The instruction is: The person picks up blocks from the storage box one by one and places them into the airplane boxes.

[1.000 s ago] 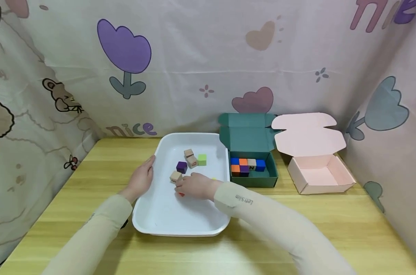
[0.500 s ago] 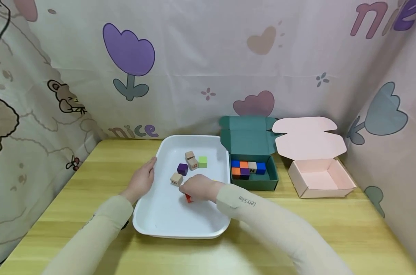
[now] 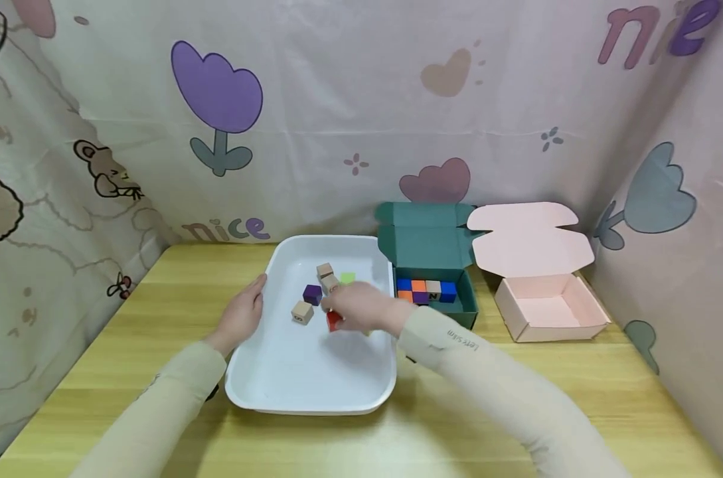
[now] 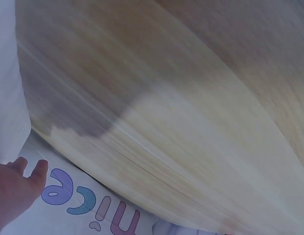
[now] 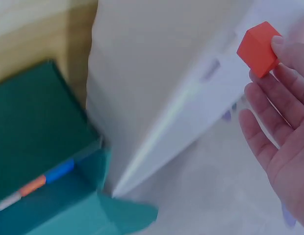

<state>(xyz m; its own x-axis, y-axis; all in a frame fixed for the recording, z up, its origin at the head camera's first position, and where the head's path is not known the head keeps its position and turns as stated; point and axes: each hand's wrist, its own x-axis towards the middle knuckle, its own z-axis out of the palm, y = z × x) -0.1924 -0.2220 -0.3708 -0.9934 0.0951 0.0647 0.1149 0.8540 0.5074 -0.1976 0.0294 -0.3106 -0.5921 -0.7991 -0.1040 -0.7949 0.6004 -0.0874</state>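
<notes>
My right hand [image 3: 364, 307] is raised over the white tray [image 3: 301, 382] and pinches a red cube block [image 5: 260, 49] between thumb and fingers. Its other fingers are spread in the right wrist view. Below and around it in the tray lie a purple block [image 3: 312, 295], a wooden block [image 3: 302, 313] with a printed mark, two more wooden blocks [image 3: 324, 270] touching each other, and a light green block [image 3: 348, 277], partly hidden by the hand. At the tray's left side, my left hand [image 3: 241, 317] rests against the outer wall, fingers fairly straight.
Right of the tray stands an open green box [image 3: 423, 245] holding a cluster of blue, orange, purple and wooden blocks. Beside it is an open pink box [image 3: 552, 328]. Both lids lean back near the printed curtain [image 3: 313, 86]. Everything stands on a wood-grain table [image 3: 457, 425].
The right hand has gripped the red block and lifted it from the tray, moving slightly up and right. The left hand stays at the tray's side.
</notes>
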